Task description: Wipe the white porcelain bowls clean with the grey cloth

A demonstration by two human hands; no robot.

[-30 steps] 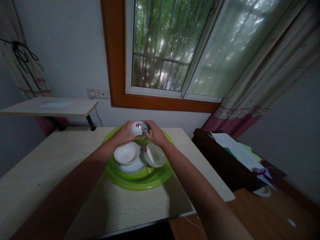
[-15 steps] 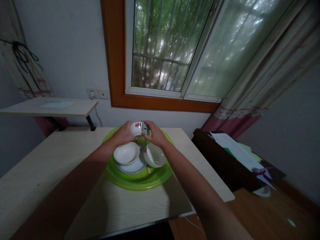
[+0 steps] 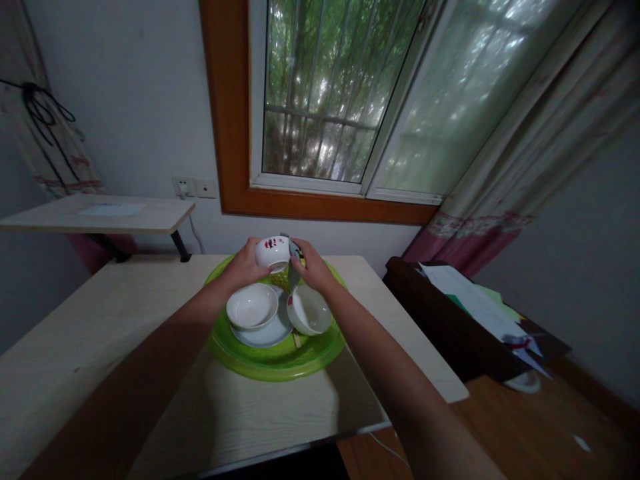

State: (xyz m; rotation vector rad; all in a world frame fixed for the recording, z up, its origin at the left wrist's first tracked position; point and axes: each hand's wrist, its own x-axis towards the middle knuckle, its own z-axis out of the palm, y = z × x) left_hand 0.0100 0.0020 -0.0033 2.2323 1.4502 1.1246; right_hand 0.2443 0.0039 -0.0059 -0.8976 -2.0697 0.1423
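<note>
My left hand (image 3: 246,263) is closed round the left side of a small white bowl (image 3: 273,252) with red and black marks, held tilted above the basin. A grey cloth (image 3: 294,275) is pinched in my right hand (image 3: 309,265) and lies against the bowl's right side. Below them, in the green basin (image 3: 275,371), another white bowl (image 3: 253,307) sits upright on a white plate (image 3: 267,335). To its right a second bowl (image 3: 310,311) leans on its side. What lies inside the held bowl is hidden from view.
The basin stands on a pale wooden table (image 3: 170,400). A raised shelf (image 3: 100,217) is at the left back. A window (image 3: 325,93) lies behind, and a dark brown piece of furniture (image 3: 445,320) with papers on it is at the right.
The held bowl has tipped so that its outer wall and foot show more. The grey cloth now hangs lower beside it, and the right hand has shifted slightly to the right.
</note>
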